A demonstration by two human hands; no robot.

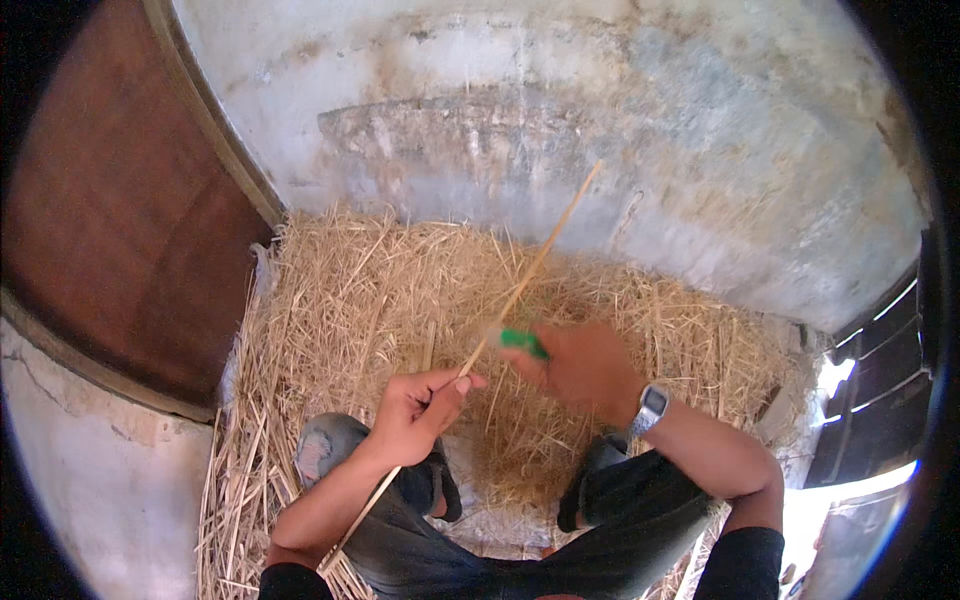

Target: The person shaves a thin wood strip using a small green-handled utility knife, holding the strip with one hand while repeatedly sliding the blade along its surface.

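Observation:
A long, thin, straw-coloured stalk [545,243] runs slantwise from low on my left up to the wall in front of me. My left hand [415,412] is closed round it, thumb and forefinger pinching near its middle. Its lower end passes under my left wrist and along the forearm. In my closed right hand [590,368], which is blurred by motion, is a small green-handled tool [523,343]. Its working end lies right by the stalk, just above my left fingers, but is too smeared to make out. A silver watch [652,404] is on my right wrist.
Loose dry straw [370,290] covers the ground between my knees and the stained plaster wall [480,150]. At left stands a reddish-brown panel [120,200] in a wooden frame. Dark slats [880,340] with bright gaps are on the right. My bent legs flank the work.

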